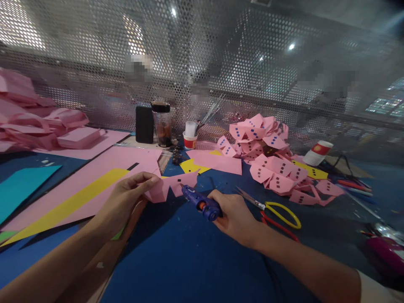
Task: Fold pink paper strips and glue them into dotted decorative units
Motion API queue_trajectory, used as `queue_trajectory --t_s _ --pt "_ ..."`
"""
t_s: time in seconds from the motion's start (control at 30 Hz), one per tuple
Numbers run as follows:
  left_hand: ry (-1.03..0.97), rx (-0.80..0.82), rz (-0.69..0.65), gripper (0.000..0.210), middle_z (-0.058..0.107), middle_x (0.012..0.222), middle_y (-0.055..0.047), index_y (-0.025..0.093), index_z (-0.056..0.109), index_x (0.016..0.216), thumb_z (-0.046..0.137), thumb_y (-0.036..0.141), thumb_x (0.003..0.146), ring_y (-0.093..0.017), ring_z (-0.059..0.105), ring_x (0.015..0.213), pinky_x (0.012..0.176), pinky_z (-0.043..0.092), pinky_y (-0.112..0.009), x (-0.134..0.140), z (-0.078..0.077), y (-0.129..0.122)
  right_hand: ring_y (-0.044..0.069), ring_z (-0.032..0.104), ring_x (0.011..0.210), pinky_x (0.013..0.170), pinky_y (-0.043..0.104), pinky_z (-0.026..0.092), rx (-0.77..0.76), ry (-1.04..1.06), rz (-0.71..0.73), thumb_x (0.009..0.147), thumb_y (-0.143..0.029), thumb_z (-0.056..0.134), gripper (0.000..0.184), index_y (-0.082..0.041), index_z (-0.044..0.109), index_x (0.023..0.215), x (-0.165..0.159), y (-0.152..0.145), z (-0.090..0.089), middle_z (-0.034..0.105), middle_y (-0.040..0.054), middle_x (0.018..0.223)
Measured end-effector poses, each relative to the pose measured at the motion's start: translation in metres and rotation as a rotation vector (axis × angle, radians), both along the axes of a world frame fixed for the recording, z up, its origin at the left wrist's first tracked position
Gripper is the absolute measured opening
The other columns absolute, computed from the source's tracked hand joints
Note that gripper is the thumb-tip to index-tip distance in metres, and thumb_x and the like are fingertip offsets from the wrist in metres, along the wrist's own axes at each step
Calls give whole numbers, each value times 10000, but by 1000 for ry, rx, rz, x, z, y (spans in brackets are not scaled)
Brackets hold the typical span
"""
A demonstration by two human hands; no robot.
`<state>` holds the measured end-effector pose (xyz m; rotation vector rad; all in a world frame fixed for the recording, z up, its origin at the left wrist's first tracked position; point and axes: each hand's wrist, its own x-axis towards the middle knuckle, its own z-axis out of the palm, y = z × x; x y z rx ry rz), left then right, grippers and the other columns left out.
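Note:
Between the thumb and fingers of my left hand is a pink paper strip with notched edges and small black squares. My right hand is wrapped round a blue glue gun, whose nozzle points at the strip and is close to or touching it. Whether glue is on the paper is too small to tell. Scissors with one yellow and one red handle lie beside my right hand on the blue tabletop.
Pink paper pieces with dark squares are heaped at the back right, near a tipped paper cup. A jar and another cup stand behind. Pink sheets and a yellow strip lie left. A perforated metal panel closes the back.

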<state>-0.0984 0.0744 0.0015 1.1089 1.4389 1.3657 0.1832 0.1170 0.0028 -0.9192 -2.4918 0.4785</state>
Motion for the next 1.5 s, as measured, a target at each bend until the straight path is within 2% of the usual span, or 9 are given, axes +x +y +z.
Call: queue_trajectory --t_s 0.2,0.9,1.3,1.5 --pt "6 3 28 259 587 727 18 195 677 801 721 450 805 -128 496 652 566 385 -200 1 0 0 176 645 659 557 249 338 4 -15 -2 807 -181 587 161 -215 525 952 0 -1 1 691 7 773" --pt "-26 15 1 250 579 728 33 195 663 797 725 437 818 -111 496 663 593 404 -188 1 2 0 161 585 596 534 260 282 56 -18 -3 834 -219 569 127 -212 512 948 1 1 0 642 -13 705" --pt "-41 15 0 252 573 738 29 193 659 830 723 437 832 -98 491 659 578 409 -165 -3 -4 2 180 637 651 550 253 300 16 -25 6 809 -181 575 158 -212 507 948 1 0 3 680 6 756" --pt "-48 24 -7 240 586 730 26 195 665 831 727 427 829 -102 503 661 582 417 -166 -4 -5 2 175 619 612 540 258 292 38 -25 -7 826 -208 573 129 -217 493 927 1 0 1 651 -11 706"
